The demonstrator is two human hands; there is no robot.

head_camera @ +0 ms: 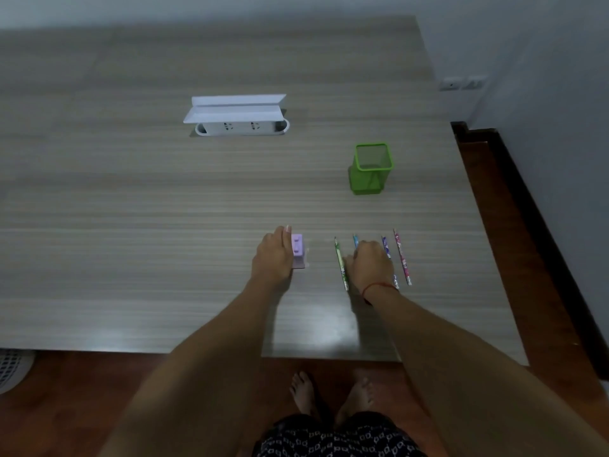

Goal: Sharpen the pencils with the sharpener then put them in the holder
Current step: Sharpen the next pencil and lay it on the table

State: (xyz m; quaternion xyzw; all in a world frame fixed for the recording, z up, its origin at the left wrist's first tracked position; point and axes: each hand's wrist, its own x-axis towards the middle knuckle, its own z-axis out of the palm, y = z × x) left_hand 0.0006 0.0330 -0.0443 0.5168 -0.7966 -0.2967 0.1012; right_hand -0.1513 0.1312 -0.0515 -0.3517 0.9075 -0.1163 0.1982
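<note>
A small purple sharpener (298, 250) stands on the table, and my left hand (273, 257) holds its left side with the fingers curled round it. Several pencils lie side by side to the right: a green one (341, 263), a blue one (355, 240) mostly under my hand, a purple one (386, 247) and a pink one (402, 257). My right hand (370, 263) rests over the blue pencil with fingers curled down onto it. The green mesh holder (371, 168) stands upright beyond the pencils, with nothing showing inside.
A white power socket box with its lid raised (235, 115) sits in the wooden table (131, 209) further back. The table's right edge (487, 225) runs near the wall. My bare feet stand on the floor below the front edge.
</note>
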